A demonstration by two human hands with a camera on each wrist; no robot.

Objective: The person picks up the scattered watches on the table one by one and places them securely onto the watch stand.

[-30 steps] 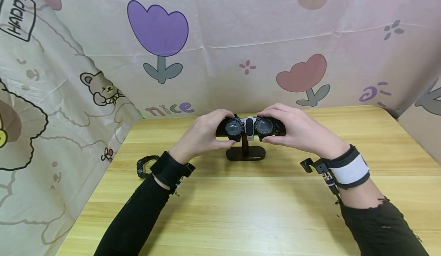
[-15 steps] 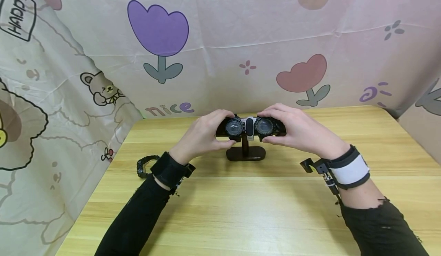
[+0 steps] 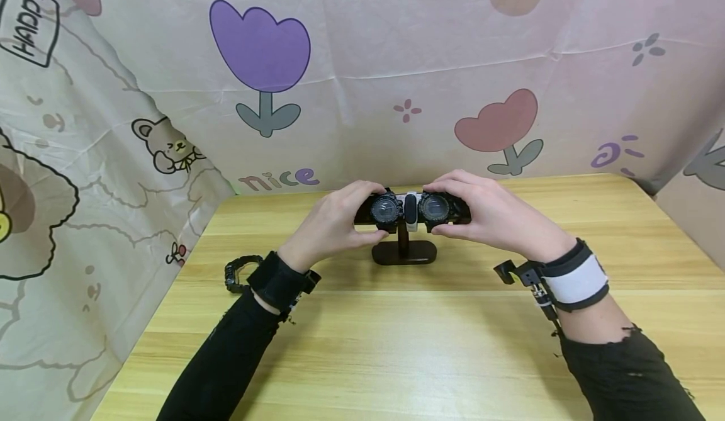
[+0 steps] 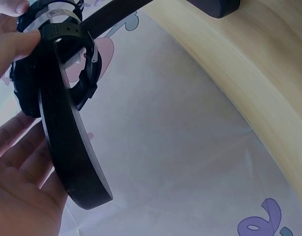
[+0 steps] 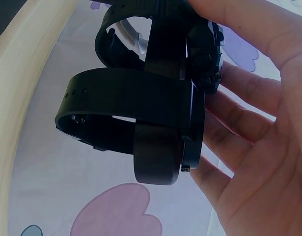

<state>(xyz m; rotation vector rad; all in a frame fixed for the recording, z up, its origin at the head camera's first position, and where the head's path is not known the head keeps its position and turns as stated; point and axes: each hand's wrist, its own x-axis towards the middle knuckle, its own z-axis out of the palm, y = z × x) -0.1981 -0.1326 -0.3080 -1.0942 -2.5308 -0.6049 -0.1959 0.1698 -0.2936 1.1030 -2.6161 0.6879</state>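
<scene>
A dark T-bar watch stand (image 3: 404, 253) stands at the back of the table with watches on its bar. My left hand (image 3: 340, 216) holds the black round-faced left watch (image 3: 385, 209), thumb below and fingers above. On the other side, my right hand (image 3: 488, 212) grips the black round-faced right watch (image 3: 435, 207) in the same way. Between them sits a slim watch with a white band (image 3: 410, 212). The left wrist view shows the bar's bare end (image 4: 79, 162). In the right wrist view, another black-strapped watch (image 5: 101, 96) hangs at the bar's outer end, hidden in the head view.
Another black watch (image 3: 233, 275) lies on the wooden table (image 3: 408, 345) beside my left wrist. A printed cloth (image 3: 362, 68) hangs right behind the table's back edge and along its left side.
</scene>
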